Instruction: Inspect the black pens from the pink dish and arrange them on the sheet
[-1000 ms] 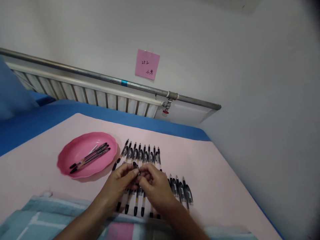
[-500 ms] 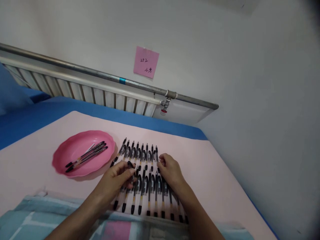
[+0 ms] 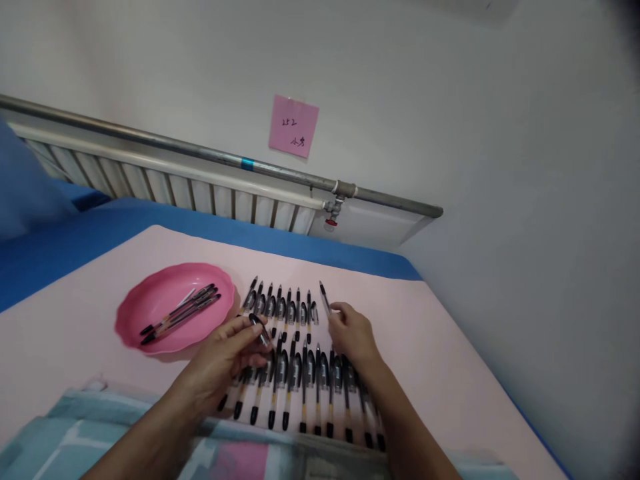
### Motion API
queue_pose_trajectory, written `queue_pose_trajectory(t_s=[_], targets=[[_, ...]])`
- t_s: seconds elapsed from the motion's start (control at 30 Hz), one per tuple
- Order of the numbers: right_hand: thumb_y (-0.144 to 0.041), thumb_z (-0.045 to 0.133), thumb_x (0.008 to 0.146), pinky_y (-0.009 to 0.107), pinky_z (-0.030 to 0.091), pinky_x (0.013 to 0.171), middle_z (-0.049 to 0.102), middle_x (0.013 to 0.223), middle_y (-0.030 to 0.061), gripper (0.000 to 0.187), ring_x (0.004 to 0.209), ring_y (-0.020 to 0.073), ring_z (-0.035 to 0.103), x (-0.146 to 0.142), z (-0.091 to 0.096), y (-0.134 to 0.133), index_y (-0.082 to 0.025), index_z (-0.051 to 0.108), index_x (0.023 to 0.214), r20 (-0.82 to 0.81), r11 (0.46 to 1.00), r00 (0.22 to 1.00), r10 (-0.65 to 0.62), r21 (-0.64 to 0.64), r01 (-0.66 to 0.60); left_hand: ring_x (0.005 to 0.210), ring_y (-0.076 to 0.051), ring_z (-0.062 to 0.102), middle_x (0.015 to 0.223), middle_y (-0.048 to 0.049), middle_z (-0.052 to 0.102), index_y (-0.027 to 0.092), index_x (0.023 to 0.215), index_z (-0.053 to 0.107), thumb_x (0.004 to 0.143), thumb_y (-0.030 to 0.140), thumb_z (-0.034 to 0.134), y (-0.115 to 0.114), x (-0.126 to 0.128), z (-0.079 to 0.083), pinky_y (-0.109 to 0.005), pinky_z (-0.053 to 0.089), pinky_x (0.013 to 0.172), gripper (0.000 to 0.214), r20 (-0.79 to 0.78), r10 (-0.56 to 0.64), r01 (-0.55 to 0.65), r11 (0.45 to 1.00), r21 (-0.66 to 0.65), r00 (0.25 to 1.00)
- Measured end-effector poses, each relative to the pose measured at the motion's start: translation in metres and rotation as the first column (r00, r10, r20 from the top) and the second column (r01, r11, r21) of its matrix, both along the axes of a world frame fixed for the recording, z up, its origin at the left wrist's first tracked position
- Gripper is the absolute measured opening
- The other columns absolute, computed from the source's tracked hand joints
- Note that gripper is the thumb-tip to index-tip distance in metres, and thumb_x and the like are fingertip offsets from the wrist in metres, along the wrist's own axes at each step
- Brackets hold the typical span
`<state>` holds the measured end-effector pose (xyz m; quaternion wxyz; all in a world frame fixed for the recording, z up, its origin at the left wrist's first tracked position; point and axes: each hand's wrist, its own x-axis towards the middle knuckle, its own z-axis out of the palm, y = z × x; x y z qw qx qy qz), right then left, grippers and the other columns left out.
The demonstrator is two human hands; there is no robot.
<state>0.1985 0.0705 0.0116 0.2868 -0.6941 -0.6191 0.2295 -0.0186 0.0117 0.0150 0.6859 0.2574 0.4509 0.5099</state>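
Observation:
Two rows of black pens lie side by side on a pink board: a far row and a near row. My left hand is closed on a small black pen cap pinched at its fingertips, over the left end of the rows. My right hand pinches a single black pen at the right end of the far row, tip pointing away from me.
A pink oval dish with several pens in it sits left of the rows. Blue bedding lies behind the board, with a radiator and pipe along the wall. A pink note hangs above. Patterned cloth covers the near edge.
My hands were together over the pens, then parted. The right hand moved to the far row's right end with a pen. The left hand stays left, still gripping the cap.

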Motion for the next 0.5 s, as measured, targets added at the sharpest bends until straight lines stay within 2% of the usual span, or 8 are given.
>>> queue_pose_trajectory(t_s=[0.07,0.17,0.23,0.3,0.5], targets=[[-0.025,0.045,0.072,0.024,0.036,0.052,0.055,0.062,-0.0011,0.029,0.051,0.012,0.046,-0.006,0.01,-0.008,-0.016,0.062,0.093,-0.273,0.998,0.96,0.056,-0.026,-0.065,0.071,-0.016,0.064,0.077,-0.0054,0.065,0.014,0.086,0.062,0.074,0.018,0.062,0.005,-0.008,0.001,-0.024,0.052,0.06,0.013,0.12,0.057,-0.054,0.998,-0.03,0.991],[-0.028,0.047,0.071,0.023,0.036,0.053,0.054,0.062,-0.0021,0.029,0.053,0.011,0.046,-0.024,0.024,-0.026,-0.018,0.063,0.094,-0.533,0.948,0.813,0.237,-0.057,-0.314,0.074,-0.017,0.066,0.081,-0.0082,0.067,0.012,0.084,0.062,0.079,0.013,0.054,0.012,-0.02,0.004,-0.028,0.054,0.065,0.009,0.241,0.187,-0.17,0.981,-0.088,0.952],[-0.027,0.049,0.071,0.023,0.037,0.056,0.052,0.063,-0.002,0.026,0.056,0.0106,0.045,-0.035,0.029,-0.037,-0.019,0.064,0.091,-0.589,0.899,0.741,0.323,-0.055,-0.435,0.077,-0.018,0.066,0.082,-0.0091,0.068,0.011,0.082,0.061,0.08,0.012,0.052,0.016,-0.027,0.006,-0.029,0.054,0.068,0.009,0.293,0.268,-0.245,0.963,-0.115,0.918],[-0.025,0.049,0.072,0.023,0.036,0.056,0.05,0.064,-0.002,0.024,0.057,0.0101,0.043,-0.044,0.031,-0.044,-0.019,0.064,0.09,-0.602,0.865,0.707,0.37,-0.055,-0.499,0.078,-0.018,0.066,0.081,-0.0094,0.068,0.011,0.081,0.061,0.08,0.011,0.052,0.019,-0.031,0.008,-0.03,0.054,0.071,0.008,0.326,0.32,-0.294,0.947,-0.128,0.889],[-0.02,0.046,0.07,0.023,0.034,0.055,0.046,0.063,-0.002,0.026,0.057,0.0097,0.041,-0.051,0.028,-0.048,-0.02,0.064,0.088,-0.598,0.821,0.677,0.429,-0.054,-0.568,0.068,-0.016,0.066,0.074,-0.0075,0.069,0.012,0.079,0.06,0.08,0.01,0.051,0.019,-0.033,0.01,-0.028,0.055,0.064,0.009,0.357,0.335,-0.313,0.942,-0.12,0.872]])
